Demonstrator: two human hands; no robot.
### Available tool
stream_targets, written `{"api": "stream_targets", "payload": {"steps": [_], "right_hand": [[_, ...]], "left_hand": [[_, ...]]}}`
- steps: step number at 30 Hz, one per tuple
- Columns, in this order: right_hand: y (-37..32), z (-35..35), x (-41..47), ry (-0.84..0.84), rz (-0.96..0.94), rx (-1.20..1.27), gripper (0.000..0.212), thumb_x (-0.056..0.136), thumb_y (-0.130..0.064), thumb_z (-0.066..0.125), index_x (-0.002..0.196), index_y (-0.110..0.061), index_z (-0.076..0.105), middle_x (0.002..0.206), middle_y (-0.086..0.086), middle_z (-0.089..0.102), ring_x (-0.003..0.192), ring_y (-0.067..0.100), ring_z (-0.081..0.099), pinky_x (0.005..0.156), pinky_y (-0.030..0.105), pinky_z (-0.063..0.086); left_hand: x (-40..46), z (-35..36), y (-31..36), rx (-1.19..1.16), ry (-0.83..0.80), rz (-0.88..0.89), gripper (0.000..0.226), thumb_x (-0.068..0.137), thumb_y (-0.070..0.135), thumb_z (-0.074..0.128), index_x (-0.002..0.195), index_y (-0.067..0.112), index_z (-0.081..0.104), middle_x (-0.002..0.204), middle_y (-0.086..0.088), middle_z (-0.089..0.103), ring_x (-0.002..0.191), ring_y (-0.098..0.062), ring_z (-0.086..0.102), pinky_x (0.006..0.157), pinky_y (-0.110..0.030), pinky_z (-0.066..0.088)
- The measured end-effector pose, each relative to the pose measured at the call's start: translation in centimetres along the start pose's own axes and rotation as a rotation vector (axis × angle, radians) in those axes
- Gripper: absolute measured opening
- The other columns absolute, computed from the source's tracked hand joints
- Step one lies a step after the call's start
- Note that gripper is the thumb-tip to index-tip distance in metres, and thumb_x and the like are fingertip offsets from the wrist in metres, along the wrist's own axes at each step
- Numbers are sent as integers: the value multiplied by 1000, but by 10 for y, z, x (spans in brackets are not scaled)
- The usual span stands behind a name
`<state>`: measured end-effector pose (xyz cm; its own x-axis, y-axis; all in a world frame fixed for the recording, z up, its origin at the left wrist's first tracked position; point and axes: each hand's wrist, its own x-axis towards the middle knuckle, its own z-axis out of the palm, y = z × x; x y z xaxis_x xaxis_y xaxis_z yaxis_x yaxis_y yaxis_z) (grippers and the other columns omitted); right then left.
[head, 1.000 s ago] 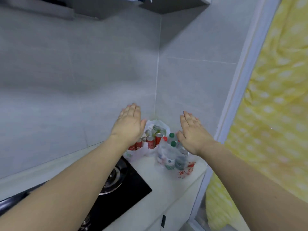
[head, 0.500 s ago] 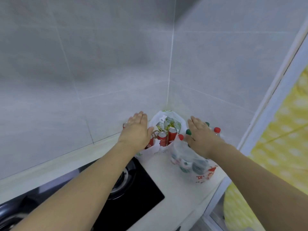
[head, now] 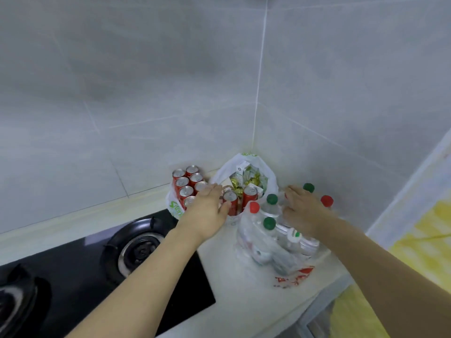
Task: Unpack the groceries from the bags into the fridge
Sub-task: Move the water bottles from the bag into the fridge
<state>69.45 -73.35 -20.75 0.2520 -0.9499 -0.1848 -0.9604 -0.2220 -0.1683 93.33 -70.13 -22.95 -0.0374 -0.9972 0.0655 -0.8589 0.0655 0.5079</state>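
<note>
From the head view, red cans (head: pixel 186 185) stand upright, tops up, in a white bag (head: pixel 173 209) at the counter's (head: pixel 234 284) tiled corner; nine show (others may be hidden). The left hand (head: pixel 207 211), fingers spread flat, covers some. Five capped bottles (head: pixel 269 217) stand upright in a clear bag (head: pixel 275 254); the right hand (head: pixel 303 211) rests open on them. A stove (head: pixel 136 250) sits left.

On the pale stone counter (head: pixel 227 272), a white plastic bag of red drink cans (head: pixel 186 189) sits in the tiled corner behind the black glass gas hob (head: pixel 136 269), with a clear plastic bag of capped bottles (head: pixel 273 245) just right of it, seemingly touching.
</note>
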Motion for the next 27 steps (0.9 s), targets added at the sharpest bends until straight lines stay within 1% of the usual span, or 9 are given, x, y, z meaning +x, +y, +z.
{"api": "stream_targets", "payload": {"steps": [3, 6, 8, 13, 16, 20, 22, 23, 27], "right_hand": [[10, 3, 16, -13, -55, 45, 49, 99, -24, 33, 147, -11, 33, 152, 7, 35, 133, 25, 40, 106, 33, 38], [9, 13, 35, -30, -85, 125, 52, 99, -18, 43, 149, -14, 30, 153, 5, 34, 132, 24, 43, 105, 33, 40], [10, 18, 49, -32, -93, 144, 54, 100, -21, 45, 150, -14, 29, 153, 6, 33, 133, 25, 42, 107, 34, 38], [28, 16, 78, -18, -41, 158, 54, 99, -26, 49, 149, -13, 32, 150, 8, 37, 129, 27, 47, 105, 38, 41], [36, 15, 92, -46, -75, 145, 44, 98, -26, 50, 140, -15, 43, 133, 7, 50, 109, 24, 57, 90, 35, 49], [42, 20, 114, -106, -187, 75, 27, 95, -28, 53, 119, -15, 54, 104, 5, 58, 84, 19, 58, 69, 31, 49], [44, 23, 126, -134, -229, 43, 11, 93, -28, 54, 96, -17, 54, 93, 3, 57, 79, 19, 58, 67, 33, 50], [45, 25, 131, -145, -242, 30, 13, 93, -28, 54, 87, -17, 51, 88, 2, 56, 77, 19, 58, 66, 33, 50], [49, 36, 144, -198, -297, -27, 14, 93, -29, 55, 88, -19, 46, 80, -1, 53, 79, 20, 59, 70, 35, 51]], "left_hand": [[2, 11, 15, -34, 29, -11, 50, 99, 27, 50, 147, 14, 40, 148, -9, 44, 135, -27, 41, 112, -32, 31], [0, 18, 19, -8, 29, 4, 48, 99, 24, 51, 146, 16, 42, 149, -3, 44, 135, -21, 40, 103, -17, 26], [1, 23, 15, -12, 42, -10, 43, 99, 23, 52, 141, 17, 48, 142, 0, 49, 128, -18, 46, 94, -14, 29], [24, 39, 18, -31, 25, 15, 34, 98, 24, 54, 130, 17, 59, 130, 1, 55, 121, -18, 49, 95, -19, 35], [40, 52, 33, -61, 23, 5, 35, 96, 23, 58, 130, 16, 60, 125, -2, 57, 116, -19, 51, 95, -17, 34], [61, 71, 45, -18, -14, -37, 35, 94, 25, 59, 129, 19, 62, 123, -1, 55, 113, -21, 50, 99, -29, 39], [70, 78, 48, 13, -14, -81, 34, 93, 25, 60, 127, 20, 63, 123, -2, 56, 113, -22, 50, 98, -31, 40], [72, 82, 49, 32, -15, -102, 33, 92, 25, 61, 125, 21, 64, 123, -2, 56, 113, -22, 50, 98, -32, 40], [79, 99, 45, 90, -27, -172, 35, 86, 27, 63, 121, 20, 64, 122, 0, 58, 116, -22, 51, 100, -33, 41]]}}
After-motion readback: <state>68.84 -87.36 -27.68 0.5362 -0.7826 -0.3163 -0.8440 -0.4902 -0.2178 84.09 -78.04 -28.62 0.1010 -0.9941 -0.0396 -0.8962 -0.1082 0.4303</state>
